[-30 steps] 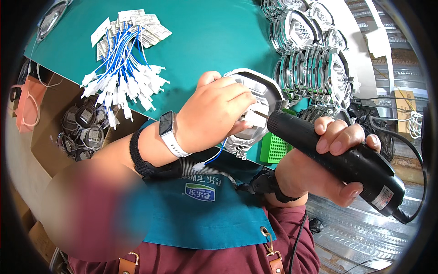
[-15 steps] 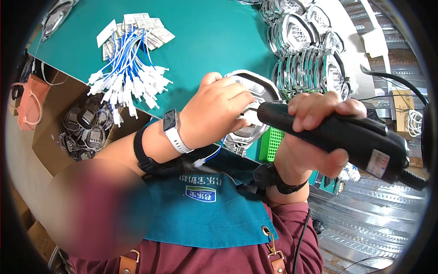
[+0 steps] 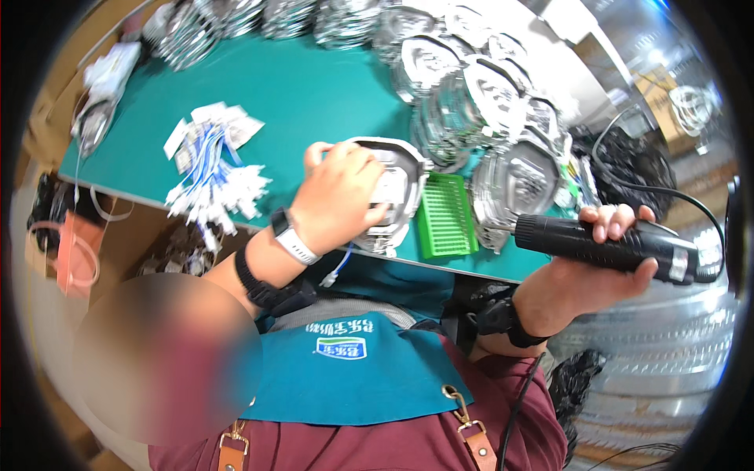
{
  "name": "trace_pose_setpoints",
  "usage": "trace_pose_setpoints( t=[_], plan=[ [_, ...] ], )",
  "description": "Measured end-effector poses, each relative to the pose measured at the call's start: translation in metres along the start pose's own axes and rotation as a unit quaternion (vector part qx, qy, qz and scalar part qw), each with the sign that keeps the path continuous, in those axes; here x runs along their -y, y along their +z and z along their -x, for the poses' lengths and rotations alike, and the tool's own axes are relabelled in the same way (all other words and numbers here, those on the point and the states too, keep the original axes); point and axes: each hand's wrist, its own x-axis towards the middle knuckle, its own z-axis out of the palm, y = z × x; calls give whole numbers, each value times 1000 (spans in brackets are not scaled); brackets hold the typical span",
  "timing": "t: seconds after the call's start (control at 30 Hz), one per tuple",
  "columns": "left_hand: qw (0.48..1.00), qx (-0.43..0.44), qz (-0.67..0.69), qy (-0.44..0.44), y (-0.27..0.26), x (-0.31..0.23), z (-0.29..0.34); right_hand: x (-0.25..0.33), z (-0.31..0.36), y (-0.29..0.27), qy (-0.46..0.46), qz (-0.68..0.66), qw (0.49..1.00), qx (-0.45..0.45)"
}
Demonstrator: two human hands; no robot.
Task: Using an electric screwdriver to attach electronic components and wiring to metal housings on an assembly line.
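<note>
My left hand (image 3: 339,188) rests over the left part of a silver, rounded metal housing (image 3: 404,179), its fingers curled onto it. The housing lies on the green table near the front edge. A short blue and white lead with a white connector (image 3: 331,277) hangs from it. My right hand (image 3: 583,289) is wrapped round a black electric screwdriver (image 3: 561,239), held level with its bit pointing left. The bit is apart from the held housing and overlaps the view of a stack of similar housings (image 3: 528,179). My left palm hides part of the held housing.
Between the held housing and the stack stands a green slotted tray (image 3: 449,212). White-tipped blue leads (image 3: 216,177) lie bundled at left. More stacked housings (image 3: 345,23) line the far edge. A black cable (image 3: 656,187) loops from the screwdriver. Below left, a cardboard box holds several parts.
My right hand has carried the screwdriver right, away from the held housing, where its bit had been. The left hand stays on the housing. The view has shifted, showing more of the far table.
</note>
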Motion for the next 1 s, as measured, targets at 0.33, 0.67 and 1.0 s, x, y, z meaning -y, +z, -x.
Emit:
trace_pose_setpoints(
  t=[0.33,0.67,1.0],
  plan=[
    [995,16,102,13,-43,3,-34,60,17,-120,61,153,976,-139],
    [991,112,-26,63,-28,4,-41,34,25,-136,86,120,981,-125],
    [906,411,82,-58,4,66,-100,34,42,-140,84,131,984,-92]
  ],
)
